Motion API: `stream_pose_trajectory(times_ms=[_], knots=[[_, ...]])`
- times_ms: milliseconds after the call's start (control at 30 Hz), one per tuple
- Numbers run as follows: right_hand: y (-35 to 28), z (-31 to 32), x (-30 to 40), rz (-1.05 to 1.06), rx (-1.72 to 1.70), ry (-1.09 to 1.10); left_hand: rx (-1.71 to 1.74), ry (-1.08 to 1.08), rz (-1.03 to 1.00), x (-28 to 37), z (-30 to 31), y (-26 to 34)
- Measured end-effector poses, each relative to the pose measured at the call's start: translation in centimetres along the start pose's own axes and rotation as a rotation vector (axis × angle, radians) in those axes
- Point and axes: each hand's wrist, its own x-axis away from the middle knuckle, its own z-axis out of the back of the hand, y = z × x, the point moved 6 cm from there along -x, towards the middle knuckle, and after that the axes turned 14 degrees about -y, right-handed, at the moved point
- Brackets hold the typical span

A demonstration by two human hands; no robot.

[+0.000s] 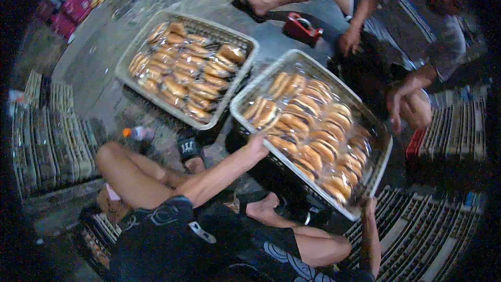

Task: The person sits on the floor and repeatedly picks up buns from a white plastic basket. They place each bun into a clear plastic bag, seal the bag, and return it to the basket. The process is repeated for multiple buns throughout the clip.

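A pale plastic crate lies tilted before me, holding several rows of filled bread buns in clear plastic wrap. My left hand is closed on its near rim, towards the left. At the near right corner, my right hand grips the rim; its fingers are partly hidden. Under the crate is something dark, perhaps another crate. Beyond my left hand rests a second pale crate, also filled with wrapped buns.
Opposite sits another person, hands near the knees, beside a red container. Stacked crates stand at left, right and lower right. A small orange-topped item lies by my left knee. Maroon bags are at far left.
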Motion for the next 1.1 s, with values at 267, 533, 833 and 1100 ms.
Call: stream_pose_trajectory(times_ms=[267,533,833,1100], knots=[[-9.9,-10.6,11.4,0.039,-0.106,-0.096,-0.079,0.062,-0.017,2.7,0.9,9.4],[-27.7,-44.2,9.2,0.255,-0.321,-0.239,-0.531,0.502,-1.005,8.3,10.8,36.3],[-30.1,-65.5,9.2,0.283,-0.343,-0.322,-0.471,0.681,-1.174,12.7,27.7,46.9],[-30.0,-69.3,12.1,0.308,0.101,-0.219,-0.243,0.677,-0.838,13.6,35.7,46.9]])
